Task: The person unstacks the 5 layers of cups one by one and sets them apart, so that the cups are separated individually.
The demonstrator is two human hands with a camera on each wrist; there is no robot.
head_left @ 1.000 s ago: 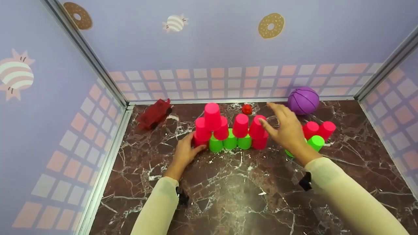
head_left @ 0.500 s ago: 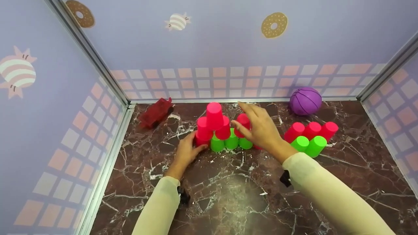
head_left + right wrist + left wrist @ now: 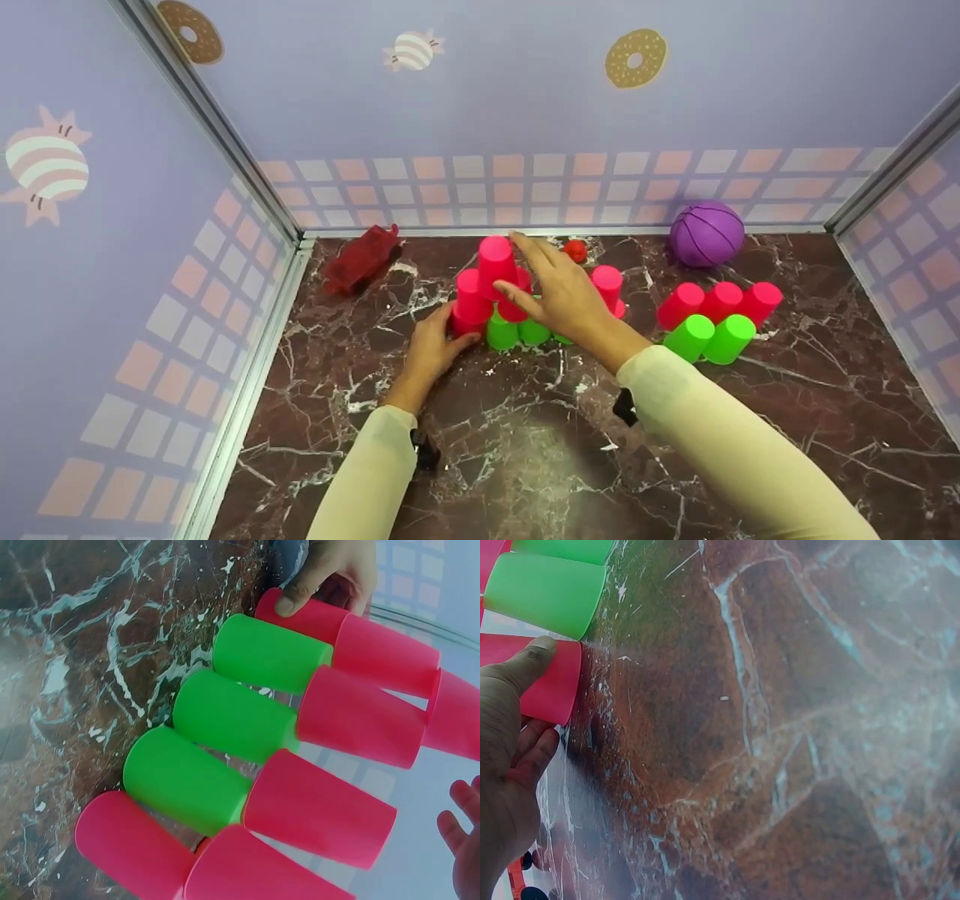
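Upside-down plastic cups stand stacked mid-table. The bottom row has green cups (image 3: 236,712) between two pink ones, with a second row of pink cups (image 3: 322,806) above. A single pink cup (image 3: 495,259) tops the left end. My left hand (image 3: 431,349) grips the bottom-left pink cup (image 3: 555,690), thumb on its near side and fingers behind. Beside the top cup is my right hand (image 3: 562,292), its fingers extended and thumb spread. In the right wrist view its fingertips (image 3: 454,829) are apart from that cup. It hides part of the stack in the head view.
Right of the stack stand pink cups (image 3: 724,300) behind two green cups (image 3: 690,337). A purple ball (image 3: 706,234) sits at the back wall, with a small red object (image 3: 575,250) behind the stack. A red toy vehicle (image 3: 364,259) lies at the back left.
My right hand has moved left from the stack's right end to the top cup, holding nothing. My left hand stays on the bottom-left pink cup.
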